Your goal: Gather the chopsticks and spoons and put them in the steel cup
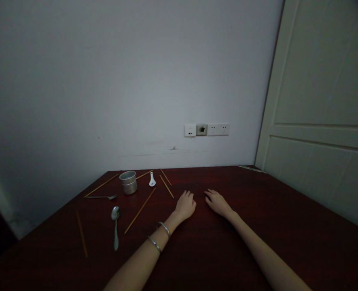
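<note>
My left hand (185, 205), with two silver bangles on its wrist, rests palm down on the dark red table, fingers loosely bent and holding nothing. Across a small gap lies my right hand (217, 203), also palm down, its fingers apart and free. Nearest to the left hand is a wooden chopstick (166, 186); several more are scattered to the left, one a longer chopstick (140, 210). A white soup spoon (152, 180) lies near the wall. Beside it stands a metal cup (128, 183). Further left are a fork (102, 197) and a metal spoon (115, 227).
The table (288, 226) meets a pale wall (136, 81) carrying sockets (218, 129) and a wall plate. A light panelled door (324, 81) borders the right side. A flat strip (251, 169) lies at the far right corner.
</note>
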Demonstrator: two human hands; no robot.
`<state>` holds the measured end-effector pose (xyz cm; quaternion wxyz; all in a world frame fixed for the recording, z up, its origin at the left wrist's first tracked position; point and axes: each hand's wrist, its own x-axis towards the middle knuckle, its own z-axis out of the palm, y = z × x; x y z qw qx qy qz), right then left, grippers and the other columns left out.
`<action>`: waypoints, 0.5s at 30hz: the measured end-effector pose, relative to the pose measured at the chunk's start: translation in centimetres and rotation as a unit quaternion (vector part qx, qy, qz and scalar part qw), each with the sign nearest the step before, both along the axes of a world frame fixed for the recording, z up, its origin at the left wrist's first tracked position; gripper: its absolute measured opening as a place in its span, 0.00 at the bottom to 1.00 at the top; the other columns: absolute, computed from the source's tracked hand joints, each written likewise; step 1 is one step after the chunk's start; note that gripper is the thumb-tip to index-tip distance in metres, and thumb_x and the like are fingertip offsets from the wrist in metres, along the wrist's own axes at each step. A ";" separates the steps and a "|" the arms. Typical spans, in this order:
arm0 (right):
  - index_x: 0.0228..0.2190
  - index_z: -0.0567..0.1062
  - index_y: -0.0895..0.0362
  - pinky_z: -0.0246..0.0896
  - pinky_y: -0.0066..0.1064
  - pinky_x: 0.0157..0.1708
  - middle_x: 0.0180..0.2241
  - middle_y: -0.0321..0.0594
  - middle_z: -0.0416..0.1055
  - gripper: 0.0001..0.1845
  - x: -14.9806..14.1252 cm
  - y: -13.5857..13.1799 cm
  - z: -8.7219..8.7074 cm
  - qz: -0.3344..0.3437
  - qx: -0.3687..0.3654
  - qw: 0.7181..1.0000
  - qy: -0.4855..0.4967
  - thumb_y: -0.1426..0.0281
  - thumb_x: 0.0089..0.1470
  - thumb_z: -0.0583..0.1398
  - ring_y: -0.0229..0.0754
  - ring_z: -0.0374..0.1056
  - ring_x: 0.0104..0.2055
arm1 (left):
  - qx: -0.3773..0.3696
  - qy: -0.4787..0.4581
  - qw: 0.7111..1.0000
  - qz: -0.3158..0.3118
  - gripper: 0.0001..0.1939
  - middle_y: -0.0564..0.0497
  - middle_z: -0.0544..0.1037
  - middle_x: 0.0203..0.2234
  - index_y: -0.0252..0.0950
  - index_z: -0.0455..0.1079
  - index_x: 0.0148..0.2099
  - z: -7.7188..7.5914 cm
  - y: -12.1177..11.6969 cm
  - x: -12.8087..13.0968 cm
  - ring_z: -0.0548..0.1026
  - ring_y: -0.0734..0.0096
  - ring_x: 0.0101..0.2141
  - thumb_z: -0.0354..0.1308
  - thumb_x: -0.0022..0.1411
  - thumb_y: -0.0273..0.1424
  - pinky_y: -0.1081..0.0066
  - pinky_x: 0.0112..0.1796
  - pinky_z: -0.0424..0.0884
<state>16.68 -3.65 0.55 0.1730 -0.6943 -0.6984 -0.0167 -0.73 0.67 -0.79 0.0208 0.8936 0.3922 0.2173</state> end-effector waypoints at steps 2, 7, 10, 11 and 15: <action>0.50 0.66 0.64 0.43 0.35 0.55 0.54 0.51 0.58 0.24 0.0 0.0 0.0 0.003 0.001 1.000 -0.004 0.67 0.54 0.47 0.46 0.53 0.57 | -0.001 0.000 1.000 -0.001 0.21 0.39 0.63 0.52 0.28 0.62 0.52 0.1 -0.1 0.0 0.57 0.60 0.55 0.41 0.59 0.30 0.63 0.55 0.51; 0.50 0.65 0.64 0.44 0.35 0.55 0.54 0.51 0.58 0.25 0.0 0.0 -0.2 0.001 0.000 1.000 -0.008 0.66 0.54 0.47 0.47 0.53 0.57 | -0.008 0.005 1.000 -0.001 0.21 0.39 0.63 0.53 0.27 0.62 0.52 0.5 -0.3 0.0 0.56 0.60 0.55 0.41 0.59 0.30 0.64 0.55 0.51; 0.50 0.66 0.63 0.45 0.36 0.54 0.54 0.52 0.58 0.24 -0.3 0.1 -0.2 -0.012 0.005 1.000 -0.014 0.67 0.54 0.47 0.47 0.52 0.57 | -0.008 0.006 1.000 -0.001 0.21 0.38 0.63 0.52 0.27 0.63 0.51 0.6 -0.5 0.1 0.56 0.60 0.55 0.41 0.58 0.30 0.64 0.55 0.51; 0.50 0.66 0.63 0.46 0.36 0.54 0.54 0.52 0.59 0.24 -0.4 0.1 -0.1 -0.017 0.006 1.000 -0.018 0.67 0.54 0.47 0.47 0.52 0.57 | -0.008 0.006 1.000 0.001 0.21 0.38 0.63 0.52 0.27 0.63 0.51 0.7 -0.6 0.1 0.56 0.60 0.55 0.41 0.58 0.30 0.63 0.55 0.50; 0.46 0.69 0.61 0.53 0.35 0.47 0.49 0.51 0.65 0.21 -1.3 0.0 1.0 -0.043 0.000 0.999 -0.026 0.69 0.52 0.48 0.47 0.60 0.51 | -0.043 -0.005 0.999 0.004 0.19 0.41 0.68 0.49 0.29 0.65 0.48 1.6 -0.6 0.0 0.62 0.62 0.52 0.45 0.56 0.29 0.66 0.52 0.55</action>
